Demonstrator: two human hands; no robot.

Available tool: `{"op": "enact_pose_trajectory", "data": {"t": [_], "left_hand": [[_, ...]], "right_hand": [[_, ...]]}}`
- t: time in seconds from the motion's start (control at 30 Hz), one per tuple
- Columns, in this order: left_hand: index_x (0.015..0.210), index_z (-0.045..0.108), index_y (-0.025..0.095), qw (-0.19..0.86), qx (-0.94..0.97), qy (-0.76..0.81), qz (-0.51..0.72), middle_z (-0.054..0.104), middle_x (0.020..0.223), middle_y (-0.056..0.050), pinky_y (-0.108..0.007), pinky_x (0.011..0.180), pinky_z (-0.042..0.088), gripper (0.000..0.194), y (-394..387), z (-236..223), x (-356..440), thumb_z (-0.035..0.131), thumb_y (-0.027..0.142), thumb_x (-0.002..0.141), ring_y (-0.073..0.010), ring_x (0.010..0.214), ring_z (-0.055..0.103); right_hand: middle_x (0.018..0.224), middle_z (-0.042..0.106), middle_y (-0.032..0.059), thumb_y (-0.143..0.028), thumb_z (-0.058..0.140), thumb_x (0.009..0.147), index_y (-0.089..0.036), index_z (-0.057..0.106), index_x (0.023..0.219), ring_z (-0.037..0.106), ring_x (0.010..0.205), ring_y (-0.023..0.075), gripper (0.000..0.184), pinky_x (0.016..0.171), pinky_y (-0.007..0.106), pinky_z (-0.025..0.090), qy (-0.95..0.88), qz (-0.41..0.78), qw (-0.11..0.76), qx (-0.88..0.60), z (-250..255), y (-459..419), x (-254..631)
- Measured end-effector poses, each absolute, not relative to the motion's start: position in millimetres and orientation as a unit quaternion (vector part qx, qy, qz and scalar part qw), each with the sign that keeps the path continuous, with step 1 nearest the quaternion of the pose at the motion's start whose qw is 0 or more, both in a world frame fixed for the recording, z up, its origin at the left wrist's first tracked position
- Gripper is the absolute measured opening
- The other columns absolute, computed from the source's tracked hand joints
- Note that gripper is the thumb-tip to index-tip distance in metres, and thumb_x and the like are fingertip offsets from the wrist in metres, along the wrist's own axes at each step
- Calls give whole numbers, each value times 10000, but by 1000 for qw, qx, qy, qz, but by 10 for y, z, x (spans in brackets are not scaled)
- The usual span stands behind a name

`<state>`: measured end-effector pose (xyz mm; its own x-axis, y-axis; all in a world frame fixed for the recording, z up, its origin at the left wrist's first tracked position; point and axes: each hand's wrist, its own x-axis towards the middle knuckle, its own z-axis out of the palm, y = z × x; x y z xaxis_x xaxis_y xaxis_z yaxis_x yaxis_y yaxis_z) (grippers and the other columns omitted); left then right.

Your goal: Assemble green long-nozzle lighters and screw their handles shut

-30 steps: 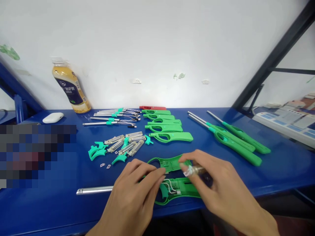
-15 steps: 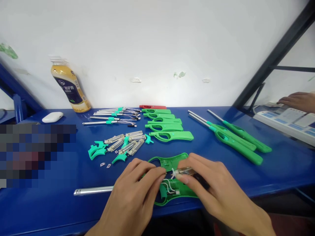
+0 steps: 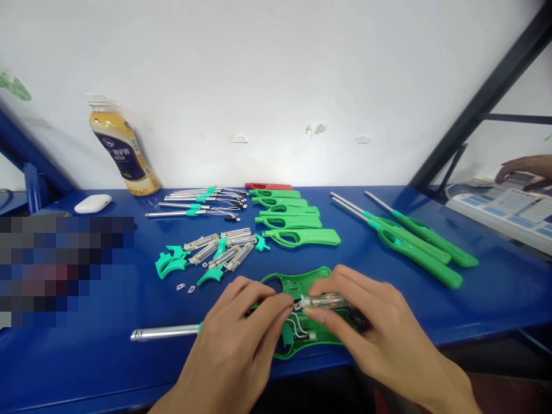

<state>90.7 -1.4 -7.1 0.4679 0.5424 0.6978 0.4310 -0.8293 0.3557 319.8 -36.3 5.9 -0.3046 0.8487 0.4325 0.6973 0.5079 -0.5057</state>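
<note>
Working at the lower centre of the frame, the person seemed to be in the midst of fitting or adjusting a small perforated clip (image 3: pixel 297 306) at the white end of a clear fuel reservoir (image 3: pixel 323 301). The next move, as far as one could judge, called for steadying the reservoir and keeping the clip lined up with that end.

The right hand (image 3: pixel 375 328) gripped the reservoir between thumb and fingers, with its white end poking out past the fingertips toward the left of the frame. The clip lay just off that end, between the two hands. The left hand (image 3: pixel 241 333) had its thumb and fingertips drawn together beside the clip; whether they pinched it could not be told.

The reservoir was above the gap between two green lighter shell halves: the upper half (image 3: pixel 310 279) lay behind the fingers, and the lower half (image 3: pixel 334 332) lay nearer the bottom edge, carrying a teal trigger (image 3: pixel 287 333) and white wires (image 3: pixel 296 328). A metal tube (image 3: pixel 166 332) stuck out to the left beyond the left hand. Spare reservoirs (image 3: pixel 206 250) lay left of centre, and loose clips (image 3: pixel 191 289) below them.
</note>
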Motion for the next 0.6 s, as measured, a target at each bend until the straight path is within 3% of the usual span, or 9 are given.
{"op": "enact_pose_trajectory", "data": {"t": [0.2, 0.6], "left_hand": [[1131, 707, 193, 69, 853, 283, 434, 680, 948, -18, -280, 752, 556, 202, -24, -78, 911, 605, 52, 1026, -153, 848, 597], [1101, 673, 125, 40, 866, 261, 424, 649, 941, -59, -331, 765, 533, 228, -58, -112, 918, 604, -49, 970, -178, 873, 537]], "right_hand": [[982, 720, -20, -293, 640, 1078, -283, 675, 1116, 691, 784, 117, 53, 692, 257, 469, -807, 107, 344, -468, 93, -358, 3191], [977, 733, -43, -268, 700, 1052, -279, 709, 1176, 692, 796, 80, 125, 660, 219, 467, -824, 59, 364, -430, 66, -345, 3180]]}}
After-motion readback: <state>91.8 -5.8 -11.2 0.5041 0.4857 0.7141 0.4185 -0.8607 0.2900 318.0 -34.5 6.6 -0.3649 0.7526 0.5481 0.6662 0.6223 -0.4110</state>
